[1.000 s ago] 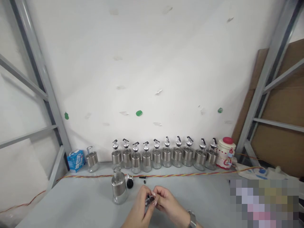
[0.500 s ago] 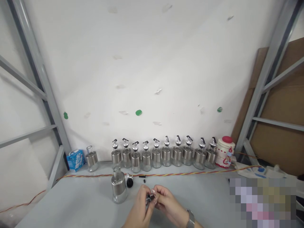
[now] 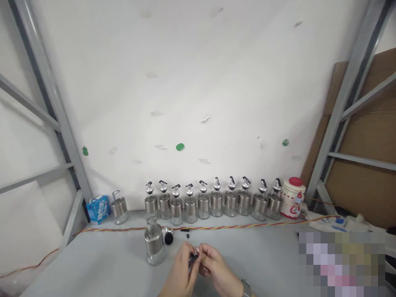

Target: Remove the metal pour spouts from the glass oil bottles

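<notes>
Low in the head view, my left hand is closed round a small black-and-silver pourer spout, mostly covered by fingers. My right hand, with a watch at its wrist, pinches at the same spout; any smaller part between its fingertips is hidden. An open-necked glass bottle with a metal sleeve stands upright left of my hands. Beside it lies another pourer spout with a black stopper. A thin black piece and a tiny black part lie just beyond my hands.
Several bottles with spouts line the wall. A spoutless bottle and a blue carton stand left, a white-and-red jar right. A twisted red-yellow cable crosses the grey table. Metal posts flank it.
My right fingers have shifted slightly on the spout, and the spout's black part has turned a little in my grip. The bottles and loose parts have stayed in place.
</notes>
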`<state>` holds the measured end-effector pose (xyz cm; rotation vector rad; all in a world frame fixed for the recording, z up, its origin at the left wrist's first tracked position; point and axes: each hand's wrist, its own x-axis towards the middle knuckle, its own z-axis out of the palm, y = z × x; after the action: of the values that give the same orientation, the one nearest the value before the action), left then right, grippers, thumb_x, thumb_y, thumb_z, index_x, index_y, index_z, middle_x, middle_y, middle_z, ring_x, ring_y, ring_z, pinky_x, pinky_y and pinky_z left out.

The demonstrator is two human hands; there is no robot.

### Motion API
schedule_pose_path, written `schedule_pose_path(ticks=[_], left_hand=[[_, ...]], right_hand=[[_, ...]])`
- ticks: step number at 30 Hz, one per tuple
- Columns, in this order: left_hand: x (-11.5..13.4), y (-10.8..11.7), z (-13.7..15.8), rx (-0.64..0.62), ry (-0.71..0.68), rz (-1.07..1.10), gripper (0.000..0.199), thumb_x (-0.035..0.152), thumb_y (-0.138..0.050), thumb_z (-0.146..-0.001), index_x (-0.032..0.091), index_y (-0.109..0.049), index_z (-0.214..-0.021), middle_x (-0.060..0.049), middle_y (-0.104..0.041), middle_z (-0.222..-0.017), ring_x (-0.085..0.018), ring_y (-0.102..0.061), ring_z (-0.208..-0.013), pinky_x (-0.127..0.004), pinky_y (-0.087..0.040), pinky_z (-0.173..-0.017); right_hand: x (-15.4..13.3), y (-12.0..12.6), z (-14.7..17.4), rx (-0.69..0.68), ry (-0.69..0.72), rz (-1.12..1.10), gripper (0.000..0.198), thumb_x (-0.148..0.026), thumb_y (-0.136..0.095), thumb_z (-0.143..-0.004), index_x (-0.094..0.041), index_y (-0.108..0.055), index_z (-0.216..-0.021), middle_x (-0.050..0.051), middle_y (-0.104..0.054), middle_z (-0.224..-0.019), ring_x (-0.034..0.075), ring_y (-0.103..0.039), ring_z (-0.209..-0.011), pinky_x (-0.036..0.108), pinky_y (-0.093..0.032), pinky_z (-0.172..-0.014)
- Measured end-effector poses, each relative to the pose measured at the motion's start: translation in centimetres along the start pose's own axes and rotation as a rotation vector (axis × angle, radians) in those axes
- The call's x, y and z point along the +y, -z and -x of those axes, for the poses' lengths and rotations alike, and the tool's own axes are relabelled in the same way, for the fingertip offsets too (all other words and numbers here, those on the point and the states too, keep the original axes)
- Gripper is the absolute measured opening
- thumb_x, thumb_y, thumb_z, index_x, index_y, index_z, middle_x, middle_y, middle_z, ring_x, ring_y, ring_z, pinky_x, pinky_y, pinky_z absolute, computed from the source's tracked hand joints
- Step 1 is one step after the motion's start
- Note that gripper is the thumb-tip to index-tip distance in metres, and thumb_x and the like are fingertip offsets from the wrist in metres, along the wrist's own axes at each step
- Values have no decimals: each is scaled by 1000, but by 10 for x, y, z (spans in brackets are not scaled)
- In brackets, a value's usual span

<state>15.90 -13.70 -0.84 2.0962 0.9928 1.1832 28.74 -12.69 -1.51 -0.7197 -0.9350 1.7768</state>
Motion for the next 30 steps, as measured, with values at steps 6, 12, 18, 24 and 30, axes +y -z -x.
schedule_pose_path(ticks=[6,12,18,24,30], left_hand=[[4,-3,0,60,53,28,13,30,-39,-84,19,-44,-82,-3,-47,-76,-15,-49,-71,-28,-42,-67],[0,-15,-1,164,92,86,18,36,-39,-83,19,-43,-78,0,-44,-71,-13,-45,-63,-26,-40,-60],[-1,-10,0,107,79,10,16,33,-47,-79,19,-41,-85,-1,-46,-77,-14,-47,-69,-28,-40,-66],[-1,-6,1,76,70,27,13,31,-43,-82,19,-42,-85,-2,-46,-78,-14,-47,-71,-28,-41,-67],[3,-2,0,36,100,54,17,33,-35,-85,19,-44,-82,-2,-45,-76,-15,-47,-69,-28,-40,-64]], right_hand=[[6,0,-1,30,29,24,39,-46,-67,-61,-18,-41,-58,-8,-35,-48,5,-25,-44,20,-18,-46],[7,2,-4,25,99,54,39,-47,-65,-63,-18,-40,-59,-9,-30,-46,5,-21,-43,21,-13,-44],[0,-6,1,94,41,-21,43,-50,-69,-55,-18,-40,-57,-8,-32,-49,5,-24,-45,19,-17,-45],[-3,-10,3,73,27,-51,43,-48,-71,-54,-17,-41,-55,-8,-33,-48,4,-25,-44,18,-18,-45],[3,-7,1,25,43,-46,42,-50,-69,-57,-17,-42,-57,-9,-31,-44,4,-21,-42,20,-15,-44]])
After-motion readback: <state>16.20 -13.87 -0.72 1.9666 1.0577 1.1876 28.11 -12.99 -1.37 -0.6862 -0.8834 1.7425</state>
